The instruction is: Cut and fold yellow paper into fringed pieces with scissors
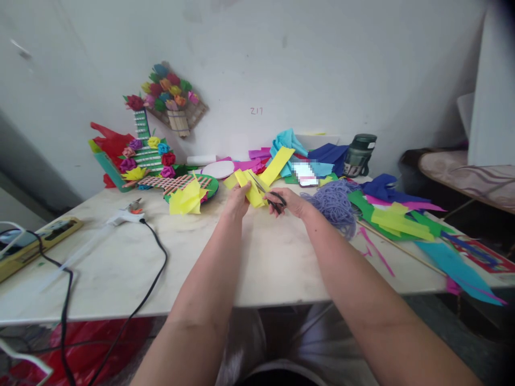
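My left hand (237, 200) is closed on a folded piece of yellow paper (254, 192), held above the pale table (120, 268). My right hand (290, 202) grips black-handled scissors (270, 196) whose blades reach up and left into the yellow paper. A long yellow strip (278, 163) runs up and to the right behind the blades. Both forearms stretch out from the bottom of the view.
A white glue gun (123, 215) with a black cord lies at left. Paper-flower crafts (153, 155) stand against the wall. A crumpled yellow paper (187, 198), purple yarn (336, 206), a dark mug (359, 154) and several coloured paper scraps (402, 220) crowd the right.
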`<state>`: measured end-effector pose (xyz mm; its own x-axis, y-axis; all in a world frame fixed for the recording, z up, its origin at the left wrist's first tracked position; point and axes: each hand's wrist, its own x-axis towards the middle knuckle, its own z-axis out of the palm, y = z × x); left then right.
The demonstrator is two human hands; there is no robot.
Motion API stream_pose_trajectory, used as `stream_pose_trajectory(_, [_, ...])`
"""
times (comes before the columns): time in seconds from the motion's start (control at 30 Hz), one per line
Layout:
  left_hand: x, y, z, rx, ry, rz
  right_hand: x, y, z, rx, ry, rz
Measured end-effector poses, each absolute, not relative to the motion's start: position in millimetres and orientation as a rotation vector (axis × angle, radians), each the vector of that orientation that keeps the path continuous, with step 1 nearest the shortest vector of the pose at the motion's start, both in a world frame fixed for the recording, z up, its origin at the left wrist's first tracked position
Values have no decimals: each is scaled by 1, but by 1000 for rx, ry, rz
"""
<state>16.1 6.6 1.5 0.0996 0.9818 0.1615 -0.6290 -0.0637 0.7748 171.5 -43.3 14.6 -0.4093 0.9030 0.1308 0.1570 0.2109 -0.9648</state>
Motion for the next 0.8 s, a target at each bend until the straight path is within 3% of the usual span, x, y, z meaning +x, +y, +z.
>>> stream_pose_trajectory(0.8, [17,8,-1,861,509,1401,159,-42,10,-1095,-1668,1105])
